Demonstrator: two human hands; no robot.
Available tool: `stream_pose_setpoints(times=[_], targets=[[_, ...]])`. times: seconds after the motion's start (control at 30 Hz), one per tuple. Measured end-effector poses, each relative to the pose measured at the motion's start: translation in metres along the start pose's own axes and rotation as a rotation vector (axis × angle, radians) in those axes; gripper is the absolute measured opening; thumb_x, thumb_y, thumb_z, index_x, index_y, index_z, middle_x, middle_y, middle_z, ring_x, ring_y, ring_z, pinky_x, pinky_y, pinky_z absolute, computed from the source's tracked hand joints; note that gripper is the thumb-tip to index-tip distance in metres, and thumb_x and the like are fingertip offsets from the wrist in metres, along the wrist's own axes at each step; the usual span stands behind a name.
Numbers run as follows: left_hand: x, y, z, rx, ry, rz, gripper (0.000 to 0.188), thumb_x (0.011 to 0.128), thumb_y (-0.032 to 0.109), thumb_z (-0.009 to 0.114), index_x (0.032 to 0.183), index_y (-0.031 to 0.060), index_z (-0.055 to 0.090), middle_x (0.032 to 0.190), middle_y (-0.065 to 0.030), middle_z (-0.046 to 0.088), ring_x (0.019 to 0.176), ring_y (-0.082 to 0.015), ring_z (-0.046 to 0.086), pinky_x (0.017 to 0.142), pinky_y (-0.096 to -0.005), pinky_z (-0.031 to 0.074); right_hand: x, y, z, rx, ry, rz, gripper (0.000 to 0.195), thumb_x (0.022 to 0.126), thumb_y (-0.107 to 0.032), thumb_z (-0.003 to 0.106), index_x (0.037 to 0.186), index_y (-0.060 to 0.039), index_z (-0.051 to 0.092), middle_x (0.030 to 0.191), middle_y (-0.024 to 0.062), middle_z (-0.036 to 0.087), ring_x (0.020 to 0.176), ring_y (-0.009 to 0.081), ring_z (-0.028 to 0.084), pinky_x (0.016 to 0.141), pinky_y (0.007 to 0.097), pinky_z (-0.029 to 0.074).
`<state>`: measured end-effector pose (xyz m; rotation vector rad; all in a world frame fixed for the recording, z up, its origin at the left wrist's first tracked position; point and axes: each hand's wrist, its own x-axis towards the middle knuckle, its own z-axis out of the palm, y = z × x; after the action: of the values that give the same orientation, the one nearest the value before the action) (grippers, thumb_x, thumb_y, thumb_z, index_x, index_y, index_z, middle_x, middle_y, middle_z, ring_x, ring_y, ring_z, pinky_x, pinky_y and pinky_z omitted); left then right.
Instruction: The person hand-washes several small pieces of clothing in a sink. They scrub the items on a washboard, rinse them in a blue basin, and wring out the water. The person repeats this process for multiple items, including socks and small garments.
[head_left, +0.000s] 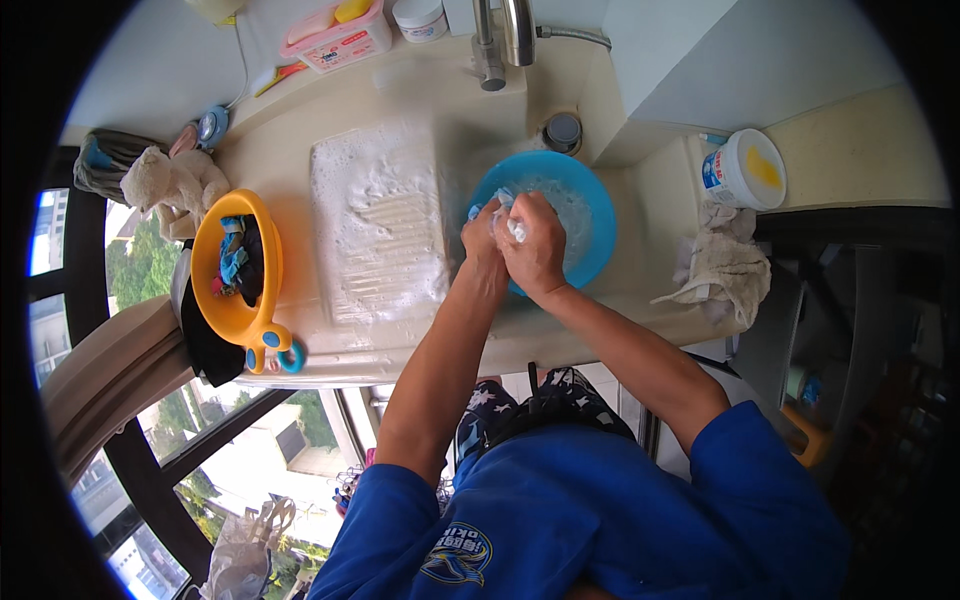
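Both hands are closed around a small wet blue and white cloth above a blue plastic basin. My left hand grips it on the left, pressed against my right hand. White suds or a bit of cloth show at the right fist; most of the cloth is hidden by the fingers. Soapy water with foam lies in the basin, which stands in the sink. To the left, a ridged washboard surface is covered in white foam.
An orange basin holding dark and blue clothes stands left, near a plush toy. The faucet rises behind the sink. A pink soap box sits at the back. On the right are a white tub and a rag.
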<state>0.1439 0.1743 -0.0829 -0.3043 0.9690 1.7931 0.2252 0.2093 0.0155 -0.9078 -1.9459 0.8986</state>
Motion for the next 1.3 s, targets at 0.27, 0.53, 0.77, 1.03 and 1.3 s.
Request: stream_pose_setpoints(times=[0.27,0.53,0.77,1.03,1.3], targets=[[-0.021,0.01,0.035,0.253,0.19,-0.002,0.014,0.096,0.015,0.063,0.093,0.0015,0.065,0.093,-0.011,0.069,0.08,-0.0239,0.068,0.066,-0.0405,0.055,0.0,0.02,0.0,0.041,-0.076,0.243,0.02,0.083,-0.012,0.069,0.084,-0.0062,0.05,0.084,0.0163,0.058,0.081,0.0428,0.058,0.067,0.0489,0.045],[-0.035,0.034,0.052,-0.079,-0.03,-0.142,0.017,0.101,0.014,0.059,0.111,0.0,0.063,0.106,-0.0125,0.07,0.097,-0.0275,0.07,0.089,-0.0447,0.059,0.04,0.095,-0.01,0.789,-0.188,0.835,0.026,0.095,-0.016,0.062,0.12,-0.0096,0.063,0.106,0.0019,0.071,0.093,0.0186,0.068,0.079,0.0329,0.055],[-0.053,0.06,0.063,-0.127,-0.256,-0.21,0.03,0.099,0.02,0.064,0.119,-0.0034,0.065,0.111,-0.0149,0.07,0.103,-0.0304,0.069,0.097,-0.0455,0.056,0.021,0.072,-0.052,1.404,-0.439,1.136,0.029,0.104,-0.027,0.053,0.125,-0.0106,0.064,0.12,0.0033,0.069,0.117,0.0169,0.063,0.094,0.0344,0.053],[-0.04,0.061,0.025,0.034,-0.003,-0.157,0.019,0.096,0.013,0.068,0.107,-0.0012,0.066,0.103,-0.0144,0.071,0.093,-0.0264,0.071,0.085,-0.0412,0.061,0.053,0.094,-0.063,1.028,-0.449,0.914,0.025,0.101,-0.028,0.066,0.111,-0.0061,0.068,0.103,0.0022,0.067,0.096,0.0144,0.063,0.086,0.03,0.051],[-0.052,0.034,0.008,0.273,0.082,-0.036,0.018,0.09,0.009,0.074,0.105,0.0013,0.066,0.095,-0.009,0.068,0.082,-0.0199,0.068,0.072,-0.0354,0.059,0.083,0.102,-0.101,1.08,-0.472,0.863,0.01,0.096,-0.006,0.067,0.105,-0.009,0.062,0.092,0.0008,0.063,0.081,0.0115,0.062,0.078,0.0289,0.051]])
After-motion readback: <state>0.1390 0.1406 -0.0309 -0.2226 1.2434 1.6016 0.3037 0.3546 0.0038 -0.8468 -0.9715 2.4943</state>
